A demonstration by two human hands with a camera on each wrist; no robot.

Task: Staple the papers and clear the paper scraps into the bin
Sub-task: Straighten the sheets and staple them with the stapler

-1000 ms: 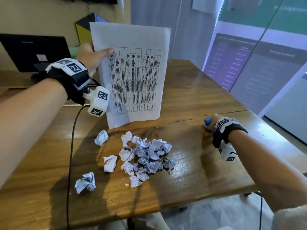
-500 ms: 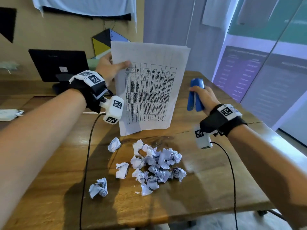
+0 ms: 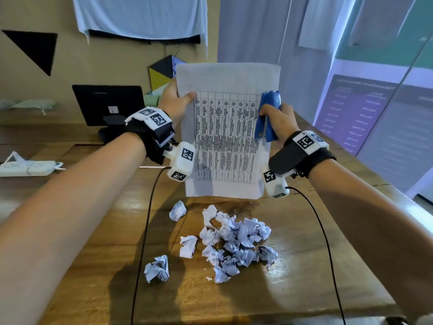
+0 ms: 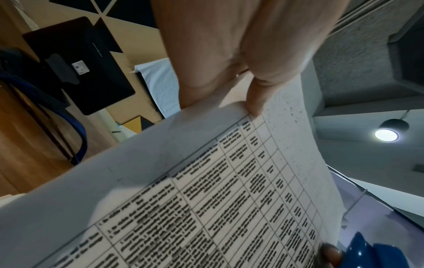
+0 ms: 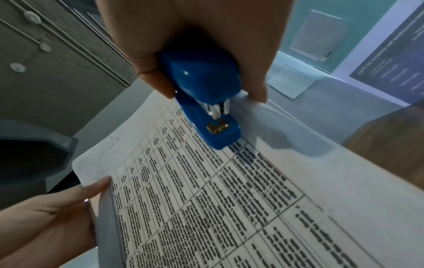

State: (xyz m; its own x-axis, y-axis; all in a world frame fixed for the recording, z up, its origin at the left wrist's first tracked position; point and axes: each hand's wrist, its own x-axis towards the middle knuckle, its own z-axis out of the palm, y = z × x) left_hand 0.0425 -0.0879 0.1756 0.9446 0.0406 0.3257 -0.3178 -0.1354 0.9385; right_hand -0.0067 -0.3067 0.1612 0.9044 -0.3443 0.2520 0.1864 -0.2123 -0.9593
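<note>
My left hand pinches the printed papers by their upper left edge and holds them upright above the table; the thumb lies on the front sheet. My right hand grips a blue stapler, raised in front of the papers' upper right part. In the right wrist view the stapler points its nose over the table of print on the papers, its mouth slightly apart. A heap of crumpled paper scraps lies on the wooden table below the papers.
A black monitor stands at the back left by the wall. A white power strip lies at the left. Two loose scraps sit left of the heap. Black wrist cables trail across the table. No bin shows.
My right hand lifted the blue stapler off the table's right side and brought it up to the papers' upper right part. The left hand kept the papers upright.
</note>
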